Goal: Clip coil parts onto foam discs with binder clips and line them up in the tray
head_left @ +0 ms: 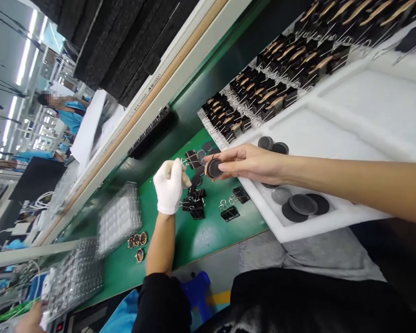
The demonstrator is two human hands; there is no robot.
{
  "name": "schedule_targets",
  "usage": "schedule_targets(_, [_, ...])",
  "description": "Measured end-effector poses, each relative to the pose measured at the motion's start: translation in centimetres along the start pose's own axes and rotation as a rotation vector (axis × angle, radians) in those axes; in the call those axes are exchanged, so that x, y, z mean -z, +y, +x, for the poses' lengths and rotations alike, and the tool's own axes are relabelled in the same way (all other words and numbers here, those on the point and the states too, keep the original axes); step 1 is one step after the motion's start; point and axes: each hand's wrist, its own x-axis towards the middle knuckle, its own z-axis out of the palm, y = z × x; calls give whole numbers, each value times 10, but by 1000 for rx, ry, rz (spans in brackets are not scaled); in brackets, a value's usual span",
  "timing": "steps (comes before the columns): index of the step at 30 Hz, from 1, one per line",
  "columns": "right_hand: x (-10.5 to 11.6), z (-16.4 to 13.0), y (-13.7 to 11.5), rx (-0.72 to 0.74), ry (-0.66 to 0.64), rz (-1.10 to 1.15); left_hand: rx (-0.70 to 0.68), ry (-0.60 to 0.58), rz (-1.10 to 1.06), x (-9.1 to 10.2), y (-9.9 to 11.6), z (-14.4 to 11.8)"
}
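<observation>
My left hand (pixel 169 185), in a white glove with bare fingertips, is closed in a pinch at the wire handles of a black binder clip (pixel 193 159). My bare right hand (pixel 244 164) grips a round dark disc with a gold-coloured rim (pixel 214 168), its flat face turned towards me. The two hands are close together above the green tabletop (pixel 211 240). Loose dark discs (pixel 196 180) lie beneath and between them. Just below is a heap of black binder clips (pixel 195 203), and two more clips (pixel 230 212) rest to the right.
A white foam tray (pixel 284 231) at right bears loose discs (pixel 303 204) and rows of clipped gold-rimmed parts (pixel 263 92). Several gold-rimmed rings (pixel 137 239) lie left, beside clear plastic trays (pixel 119 217). A shelf rail (pixel 142 111) crosses above. Another person's hand (pixel 31 319) shows lower left.
</observation>
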Motion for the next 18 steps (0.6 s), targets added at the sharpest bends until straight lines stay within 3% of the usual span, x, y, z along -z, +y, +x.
schedule_targets(4, [-6, -4, -4, 17, -23, -2, 35, -136, -22, -18, -4, -9])
schedule_targets(7, [-10, -6, -8, 51, 19, -85, 46, -309, 25, -15, -5, -12])
schedule_targets(10, [-11, -9, -15, 74, 23, -298, -30, -454, 142, -7, -5, -12])
schedule_targets(13, [-10, -11, -20, 66, -2, -472, -27, -521, 286, -2, -3, -13])
schedule_targets(18, [-7, -12, -15, 70, -102, -468, 58, -579, 248, -2, 8, -19])
